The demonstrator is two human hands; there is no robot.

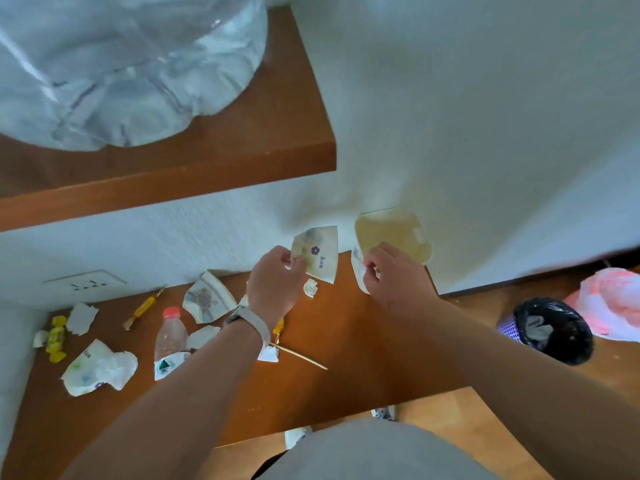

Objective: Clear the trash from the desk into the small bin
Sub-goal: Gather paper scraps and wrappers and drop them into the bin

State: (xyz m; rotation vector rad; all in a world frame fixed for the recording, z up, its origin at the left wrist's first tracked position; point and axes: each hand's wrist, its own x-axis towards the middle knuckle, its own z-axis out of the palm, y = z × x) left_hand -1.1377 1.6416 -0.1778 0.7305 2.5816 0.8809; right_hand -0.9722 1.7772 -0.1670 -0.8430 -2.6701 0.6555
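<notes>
The left hand (275,282) is pinching a flat piece of paper cup (317,252) with a purple flower on it, holding it up above the far edge of the table (363,344). The fingers are closing on the paper's left edge. The right hand (388,271) is just to the right of that paper, and it is gripping the side of a squashed paper cup (391,237) that is leaning against the white wall. Its fingers are curling tight around the cup's lower edge.

A small white scrap (310,287) is lying on the table under the flower paper. To the left of the left hand, more trash is lying on the table: a torn cup piece (207,299), a small bottle (171,336) with a red cap, a crumpled wrapper (98,368), a white paper bit (81,318), some yellow bits (56,337) and a yellow stick (143,308). A thin wooden stick (299,356) is lying just near the left wrist.

The small bin (550,330) with a black bag is standing on the floor, well to the right of the table. A pink bag (609,306) is sitting right behind it.
</notes>
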